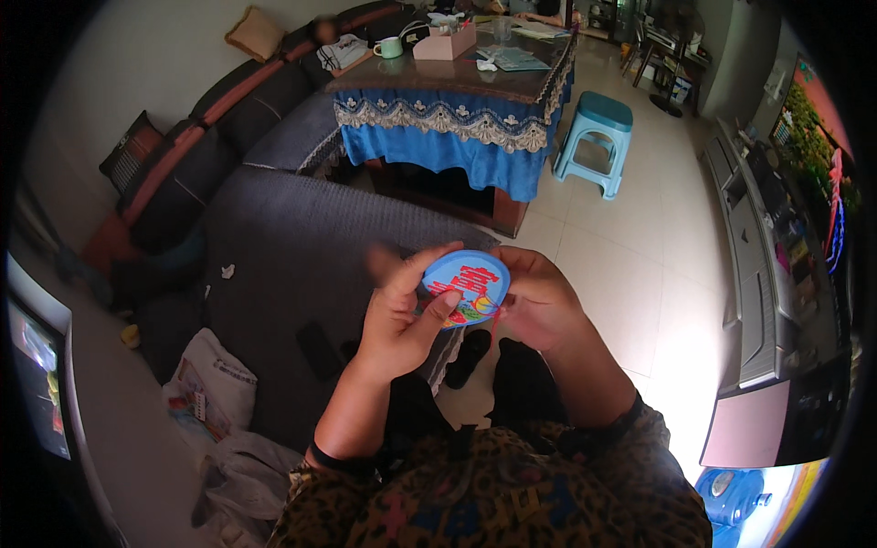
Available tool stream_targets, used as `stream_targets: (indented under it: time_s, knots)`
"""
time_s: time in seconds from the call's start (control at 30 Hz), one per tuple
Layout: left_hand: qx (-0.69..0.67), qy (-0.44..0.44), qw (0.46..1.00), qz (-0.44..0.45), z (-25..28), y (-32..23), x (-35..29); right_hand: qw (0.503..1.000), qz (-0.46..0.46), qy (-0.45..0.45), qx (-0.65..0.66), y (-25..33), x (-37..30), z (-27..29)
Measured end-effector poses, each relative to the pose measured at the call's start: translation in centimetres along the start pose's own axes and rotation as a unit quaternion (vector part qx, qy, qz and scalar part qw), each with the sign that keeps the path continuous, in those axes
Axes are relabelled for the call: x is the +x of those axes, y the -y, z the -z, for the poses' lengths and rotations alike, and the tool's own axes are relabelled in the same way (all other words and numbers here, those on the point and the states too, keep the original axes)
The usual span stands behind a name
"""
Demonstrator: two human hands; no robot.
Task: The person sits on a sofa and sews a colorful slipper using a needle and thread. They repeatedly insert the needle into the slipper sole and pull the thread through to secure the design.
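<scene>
In front of my lap is a small blue oval embroidered piece [492,271], held tilted with its face toward me. Red stitched characters and a colourful pattern cover its front. My left hand [402,315] is closed on its left side, thumb pressed across the face and fingers behind. At the right edge, my right hand [545,300] has its fingers curled and pinched on the rim; whether a needle is between them I cannot see. A red thread [495,327] hangs from the lower right of the piece, beside the right fingers.
A dark sofa seat [301,237] spreads to the left, with a dark phone-like slab [318,351] and a white bag [212,384] on it. Ahead stands a table with a blue lace-trimmed cloth [438,132]. A teal stool [598,142] and a grey cabinet [744,247] are on the right.
</scene>
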State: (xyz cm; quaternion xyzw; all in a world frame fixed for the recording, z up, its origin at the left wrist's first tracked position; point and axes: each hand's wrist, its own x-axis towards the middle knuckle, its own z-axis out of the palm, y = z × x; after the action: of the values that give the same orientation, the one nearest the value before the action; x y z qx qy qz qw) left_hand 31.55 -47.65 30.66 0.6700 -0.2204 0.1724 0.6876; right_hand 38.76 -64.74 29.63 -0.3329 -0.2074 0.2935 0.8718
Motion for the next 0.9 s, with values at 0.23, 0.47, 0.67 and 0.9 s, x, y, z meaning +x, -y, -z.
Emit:
stream_targets:
  time_s: [0.23, 0.47, 0.67, 0.9]
  knots:
    - [-0.193, -0.063, 0.979, 0.026, 0.6, 0.4, 0.0, 0.964, 0.095, 0.099, 0.23, 3.3, -0.9, 3.9]
    - [-0.287, -0.179, 0.941, 0.003, 7.4, 0.3, -0.4, 0.928, 0.085, -0.362, 0.01, 8.4, -5.5, 21.8]
    - [-0.374, -0.16, 0.912, -0.042, 10.2, 1.1, -0.4, 0.766, 0.157, -0.623, 0.015, 9.6, -18.7, 37.5]
    - [-0.704, -0.087, 0.69, 0.145, 5.7, 7.3, 2.5, 0.749, 0.151, -0.591, -0.258, 9.0, -13.7, 30.5]
